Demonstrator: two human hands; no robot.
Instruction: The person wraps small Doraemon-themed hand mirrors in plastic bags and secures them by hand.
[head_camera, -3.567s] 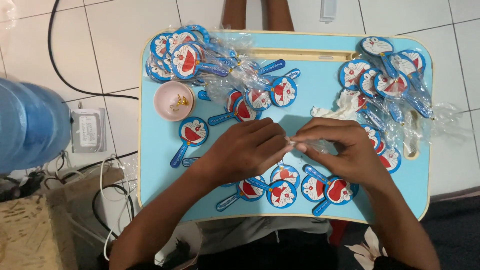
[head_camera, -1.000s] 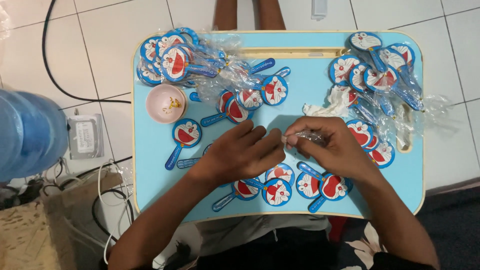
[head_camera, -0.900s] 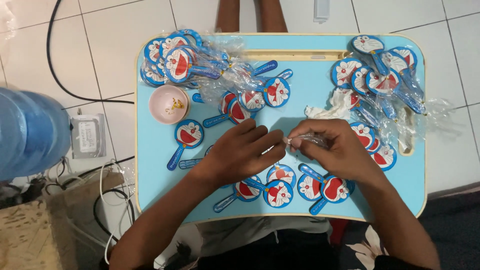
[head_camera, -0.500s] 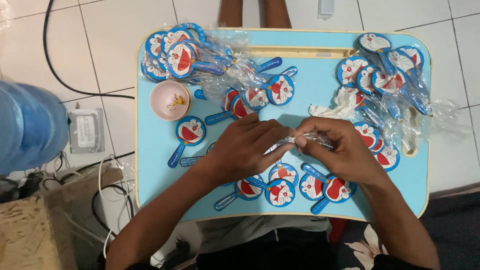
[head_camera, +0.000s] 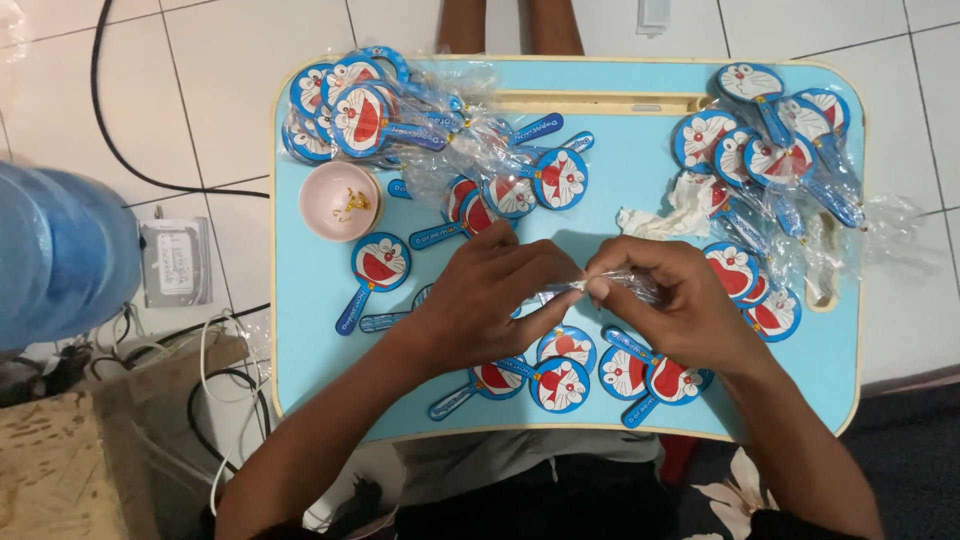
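Your left hand (head_camera: 500, 300) sits knuckles-up over the middle of the light blue lap table (head_camera: 620, 200), fingers curled in, thumb and forefinger pinched on one end of a small clear plastic wrapper (head_camera: 600, 287). Your right hand (head_camera: 680, 305) mirrors it, palm down, wrist angled in from the lower right, fingertips closed on the wrapper's other end. The wrapper is held taut between both hands, just above the tabletop; what is inside it cannot be told. Both forearms come up from the bottom edge and converge at centre.

Under and below your hands lie loose round blue cartoon-face paddles (head_camera: 560, 375). A wrapped pile (head_camera: 350, 110) sits far left, another (head_camera: 770, 150) far right. A pink bowl (head_camera: 340, 200) stands left of your left hand, well apart.
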